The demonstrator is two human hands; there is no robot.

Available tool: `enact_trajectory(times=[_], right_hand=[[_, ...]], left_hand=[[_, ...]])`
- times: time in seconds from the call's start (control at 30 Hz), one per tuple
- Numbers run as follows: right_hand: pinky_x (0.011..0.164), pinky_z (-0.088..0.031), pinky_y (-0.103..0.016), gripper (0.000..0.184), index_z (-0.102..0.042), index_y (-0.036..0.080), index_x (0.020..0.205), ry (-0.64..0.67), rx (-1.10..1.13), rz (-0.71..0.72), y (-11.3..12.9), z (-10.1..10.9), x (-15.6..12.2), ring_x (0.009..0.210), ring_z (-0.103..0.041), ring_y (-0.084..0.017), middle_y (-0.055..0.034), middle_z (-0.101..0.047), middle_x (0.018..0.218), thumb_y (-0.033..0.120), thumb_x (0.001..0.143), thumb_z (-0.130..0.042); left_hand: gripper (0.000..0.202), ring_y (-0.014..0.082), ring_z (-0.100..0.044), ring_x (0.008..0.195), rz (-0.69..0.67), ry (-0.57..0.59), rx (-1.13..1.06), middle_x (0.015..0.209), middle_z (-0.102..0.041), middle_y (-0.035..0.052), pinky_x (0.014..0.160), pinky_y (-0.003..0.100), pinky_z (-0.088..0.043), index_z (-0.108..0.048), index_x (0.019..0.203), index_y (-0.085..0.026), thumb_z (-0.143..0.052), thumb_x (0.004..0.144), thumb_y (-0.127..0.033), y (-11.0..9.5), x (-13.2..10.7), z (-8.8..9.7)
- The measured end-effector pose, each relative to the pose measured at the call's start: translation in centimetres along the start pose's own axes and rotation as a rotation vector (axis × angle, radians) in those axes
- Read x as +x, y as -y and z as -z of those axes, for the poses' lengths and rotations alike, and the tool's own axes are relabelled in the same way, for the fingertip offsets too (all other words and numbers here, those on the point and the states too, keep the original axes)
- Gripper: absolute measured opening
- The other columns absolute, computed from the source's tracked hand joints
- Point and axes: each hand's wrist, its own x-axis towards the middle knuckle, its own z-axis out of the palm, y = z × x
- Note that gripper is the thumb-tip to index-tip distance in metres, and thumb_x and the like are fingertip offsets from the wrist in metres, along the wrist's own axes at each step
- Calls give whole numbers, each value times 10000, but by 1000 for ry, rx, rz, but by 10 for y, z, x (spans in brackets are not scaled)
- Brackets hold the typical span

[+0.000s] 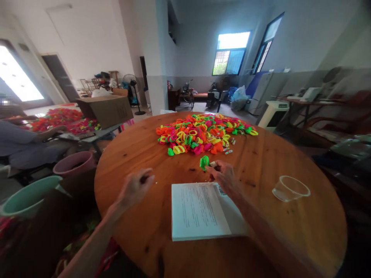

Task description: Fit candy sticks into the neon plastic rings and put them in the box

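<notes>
My right hand (223,172) is closed in a pinch on a bright green band-like piece (204,163), held above the table just beyond a stack of printed paper (197,212). A small pale bit shows at the fingertips, too small to name. My left hand (138,183) hovers left of the paper, smeared by motion, its fingers curled; whether anything is in them is hidden. Beyond both hands lies a heap of neon bands (197,135) in orange, yellow, green and pink. Several small clear-and-white pieces (228,151) lie at the heap's near right edge.
The round wooden table (139,231) has a clear plastic cup (291,189) at its right. At left stand a green bucket (31,195), a pink bucket (74,163) and a cardboard box (107,110). Another person (26,143) sits by a second heap (62,119).
</notes>
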Motion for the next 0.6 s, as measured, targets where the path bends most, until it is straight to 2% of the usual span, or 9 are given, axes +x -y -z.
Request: enact_trajectory(times=[0.07,0.13,0.2,0.23,0.33,0.4,0.47,0.5,0.6], right_hand=[[472,-457,-250,281,-554,172,755,37,44,-12,10,-3,-20,471,-567,-137,15,-577,552,435,810,-634],[478,-442,-238,286,-549,178,750,66,81,-16,16,-7,-37,479,-551,-125,22,-567,562,444,812,-633],[474,-397,-218,290,-540,181,727,80,67,18,17,-12,-51,489,-512,-105,33,-538,566,439,829,-623],[477,-370,-211,288,-532,182,713,79,36,60,17,-14,-56,498,-486,-94,38,-520,569,426,841,-615],[508,-320,-203,273,-505,180,691,69,-84,220,15,-16,-65,536,-418,-72,49,-481,593,366,873,-587],[511,-314,-199,274,-516,177,698,126,-168,276,12,-9,-63,545,-411,-68,55,-472,603,367,884,-581],[501,-318,-196,317,-531,174,676,142,-328,281,3,3,-49,540,-424,-67,57,-467,593,402,892,-580],[499,-322,-199,345,-529,172,649,105,-413,273,-4,12,-38,535,-430,-69,55,-462,581,406,900,-569],[529,-356,-225,398,-500,165,590,-138,-566,226,-31,39,8,534,-437,-85,40,-449,557,357,939,-514]], left_hand=[[408,113,-518,629,-136,78,-111,705,-587,-10,616,226,-432,-648,1147,-141,-530,875,-422,-36,15,-37],[499,103,-513,591,-192,157,-243,679,-575,-24,570,211,-415,-576,1270,-126,-557,883,-440,-68,26,-67],[542,109,-541,578,-199,236,-353,687,-598,-17,528,204,-411,-548,1295,-116,-579,880,-462,-91,31,-87],[502,113,-555,574,-207,284,-390,691,-608,-9,511,201,-411,-578,1242,-117,-585,878,-462,-97,32,-94],[299,114,-573,546,-223,425,-454,665,-611,4,477,194,-415,-646,937,-126,-574,877,-411,-103,34,-105],[243,115,-576,527,-189,459,-478,634,-611,6,467,194,-417,-623,832,-129,-575,860,-365,-99,37,-107],[198,122,-594,555,-168,420,-498,647,-632,14,500,202,-441,-615,811,-126,-594,830,-322,-94,43,-107],[183,126,-608,586,-173,384,-504,672,-647,20,532,208,-459,-621,825,-124,-604,816,-306,-92,45,-107],[253,140,-642,706,-209,275,-493,799,-694,33,652,235,-505,-651,998,-123,-622,810,-288,-86,52,-109]])
